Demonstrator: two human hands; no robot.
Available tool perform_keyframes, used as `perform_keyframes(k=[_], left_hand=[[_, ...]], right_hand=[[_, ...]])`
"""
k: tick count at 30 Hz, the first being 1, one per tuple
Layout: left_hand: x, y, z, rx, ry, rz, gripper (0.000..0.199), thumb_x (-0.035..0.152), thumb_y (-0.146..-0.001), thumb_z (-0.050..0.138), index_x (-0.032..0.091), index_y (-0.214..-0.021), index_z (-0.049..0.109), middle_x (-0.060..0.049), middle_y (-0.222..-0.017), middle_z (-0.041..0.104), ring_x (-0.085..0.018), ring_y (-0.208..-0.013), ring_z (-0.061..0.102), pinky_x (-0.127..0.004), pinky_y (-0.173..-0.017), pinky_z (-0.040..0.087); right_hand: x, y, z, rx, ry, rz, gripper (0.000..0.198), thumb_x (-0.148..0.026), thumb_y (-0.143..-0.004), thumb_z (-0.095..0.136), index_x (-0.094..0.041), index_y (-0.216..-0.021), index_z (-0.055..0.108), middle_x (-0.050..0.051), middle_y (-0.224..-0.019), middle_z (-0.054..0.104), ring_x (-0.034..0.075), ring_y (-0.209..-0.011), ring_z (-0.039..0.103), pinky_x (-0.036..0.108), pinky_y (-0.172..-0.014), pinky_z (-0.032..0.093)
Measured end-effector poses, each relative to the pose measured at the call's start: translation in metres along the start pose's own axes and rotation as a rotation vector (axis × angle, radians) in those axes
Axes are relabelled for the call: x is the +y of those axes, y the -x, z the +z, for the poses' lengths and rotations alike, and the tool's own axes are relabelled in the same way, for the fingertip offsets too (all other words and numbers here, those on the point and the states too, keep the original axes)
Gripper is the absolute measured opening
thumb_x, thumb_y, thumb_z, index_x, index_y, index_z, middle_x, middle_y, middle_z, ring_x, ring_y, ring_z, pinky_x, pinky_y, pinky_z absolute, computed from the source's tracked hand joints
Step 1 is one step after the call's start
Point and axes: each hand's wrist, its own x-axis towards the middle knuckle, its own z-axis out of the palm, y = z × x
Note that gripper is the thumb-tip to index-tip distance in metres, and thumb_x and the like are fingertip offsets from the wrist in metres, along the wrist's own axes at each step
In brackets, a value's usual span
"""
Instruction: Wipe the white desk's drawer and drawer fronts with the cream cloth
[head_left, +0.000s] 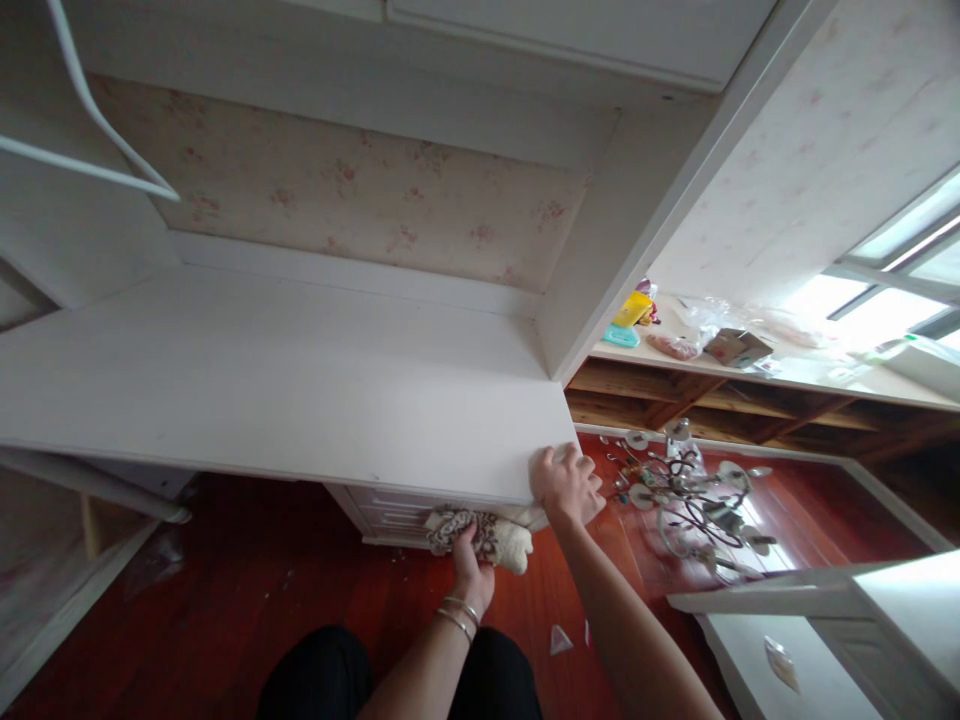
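My left hand (474, 578), with bracelets at its wrist, grips a folded cream towel (511, 546) with a brown pattern. The towel is held at the front of the white drawer unit (386, 510), just below the desktop; whether it touches the drawers I cannot tell. At the front right corner of the white desk (322, 385), my right hand (570, 485) curls its fingers over the side edge. The palm side of that hand is hidden.
A metal chandelier (694, 500) lies on the red wood floor (247, 570) to the right. Behind it runs a window ledge (825, 370) with plastic bags and a small box (737, 348). White furniture (787, 600) stands at lower right. A white cable (97, 115) hangs at upper left.
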Motion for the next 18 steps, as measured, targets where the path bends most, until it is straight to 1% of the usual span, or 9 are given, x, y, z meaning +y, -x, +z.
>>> perform_keyframes(k=[4,9,12,14,16,18], left_hand=[[0.044,-0.014,-0.013,0.087,0.004,0.099,0.012,0.01,-0.077,0.056,0.016,-0.087,0.06,-0.002,-0.075,0.066,-0.012,-0.063,0.065,-0.025,-0.061,0.053],[0.106,-0.018,-0.02,0.167,0.023,0.263,0.016,0.006,-0.076,0.054,0.017,-0.086,0.059,0.002,-0.074,0.063,-0.008,-0.065,0.064,-0.02,-0.064,0.052],[0.136,-0.007,-0.02,0.176,0.022,0.32,0.015,0.006,-0.077,0.054,0.018,-0.085,0.059,0.002,-0.074,0.063,-0.008,-0.066,0.063,-0.02,-0.064,0.052],[0.149,0.005,-0.018,0.158,0.019,0.352,0.016,0.006,-0.075,0.055,0.018,-0.085,0.059,0.002,-0.075,0.063,-0.009,-0.067,0.063,-0.02,-0.064,0.052],[0.157,0.021,-0.012,0.13,0.019,0.391,0.017,0.006,-0.074,0.057,0.017,-0.086,0.061,0.002,-0.076,0.064,-0.009,-0.07,0.064,-0.021,-0.067,0.052],[0.159,0.039,-0.003,0.092,0.027,0.429,0.018,0.008,-0.072,0.06,0.018,-0.088,0.061,0.002,-0.079,0.064,-0.01,-0.075,0.064,-0.021,-0.069,0.052]], right_hand=[[0.002,-0.001,0.003,0.022,0.015,-0.011,0.059,-0.059,-0.09,0.021,-0.027,-0.133,0.045,0.014,-0.123,0.049,0.035,-0.108,0.049,0.052,-0.084,0.038],[0.003,-0.001,0.006,0.048,0.061,-0.042,0.058,-0.057,-0.091,0.022,-0.024,-0.131,0.048,0.015,-0.118,0.052,0.034,-0.104,0.051,0.049,-0.082,0.038],[0.003,0.0,0.006,0.074,0.095,-0.077,0.058,-0.055,-0.091,0.024,-0.021,-0.131,0.048,0.016,-0.114,0.053,0.034,-0.103,0.052,0.047,-0.084,0.037],[0.003,0.0,0.005,0.088,0.113,-0.095,0.057,-0.053,-0.092,0.026,-0.019,-0.132,0.049,0.016,-0.112,0.054,0.033,-0.103,0.053,0.045,-0.087,0.036],[0.002,0.001,0.004,0.085,0.117,-0.095,0.057,-0.052,-0.092,0.028,-0.017,-0.132,0.048,0.017,-0.112,0.054,0.032,-0.104,0.053,0.044,-0.088,0.036],[0.002,0.0,0.004,0.07,0.11,-0.084,0.057,-0.052,-0.092,0.028,-0.018,-0.134,0.047,0.017,-0.114,0.053,0.032,-0.105,0.052,0.044,-0.087,0.036]])
